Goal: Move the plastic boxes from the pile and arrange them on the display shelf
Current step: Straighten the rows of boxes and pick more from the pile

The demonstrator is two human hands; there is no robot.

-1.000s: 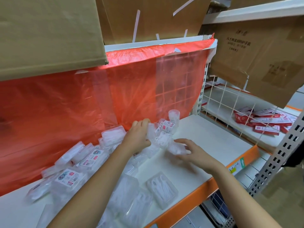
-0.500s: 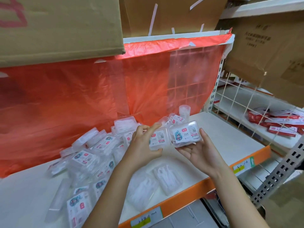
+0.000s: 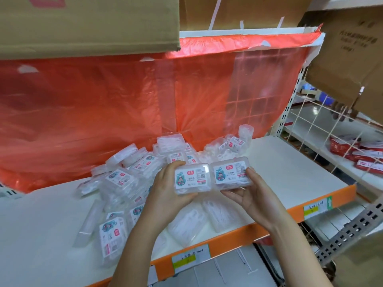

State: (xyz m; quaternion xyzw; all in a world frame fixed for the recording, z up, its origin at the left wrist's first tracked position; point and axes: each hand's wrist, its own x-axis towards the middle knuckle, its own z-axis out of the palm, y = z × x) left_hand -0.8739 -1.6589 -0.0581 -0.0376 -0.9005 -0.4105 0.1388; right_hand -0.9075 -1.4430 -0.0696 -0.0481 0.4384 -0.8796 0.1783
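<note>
1. Display shelf (image 3: 290,162): bare stretch at 3 o'clock of both hands, nearer the right.
2. Pile (image 3: 132,179) at 9 o'clock.
3. Left hand (image 3: 165,193) fingers curl round left box (image 3: 191,179); right hand (image 3: 255,195) pinches right box (image 3: 231,172), long axes 9-to-3, touching.

Both hands (image 3: 165,195) (image 3: 251,195) raised, grips closed.

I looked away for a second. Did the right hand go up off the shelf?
Yes. The right hand rose off the white shelf and now holds a plastic box above it, label facing up.
</note>
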